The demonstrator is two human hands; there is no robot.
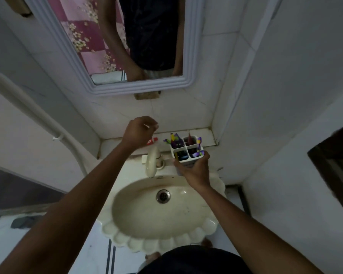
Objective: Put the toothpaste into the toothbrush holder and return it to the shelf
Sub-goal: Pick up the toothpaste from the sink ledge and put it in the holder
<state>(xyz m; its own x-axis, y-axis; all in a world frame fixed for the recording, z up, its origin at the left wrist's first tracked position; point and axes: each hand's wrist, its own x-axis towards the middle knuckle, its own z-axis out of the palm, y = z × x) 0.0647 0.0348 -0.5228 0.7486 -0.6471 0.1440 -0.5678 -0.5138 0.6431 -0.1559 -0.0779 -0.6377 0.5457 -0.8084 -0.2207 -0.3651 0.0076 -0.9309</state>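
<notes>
A white four-compartment toothbrush holder with several purple and yellow brushes in it is held from below by my right hand, just in front of the tiled shelf and right of the tap. A red toothpaste peeks out on the shelf, mostly hidden under my left hand. That hand hovers over the shelf's left part with its fingers curled in. A thin white sliver shows at its fingertips, and I cannot tell what it is.
A cream scalloped sink lies below, with a cream tap at its back edge. A framed mirror hangs above the shelf. White tiled walls close in on both sides, and a white pipe runs down the left.
</notes>
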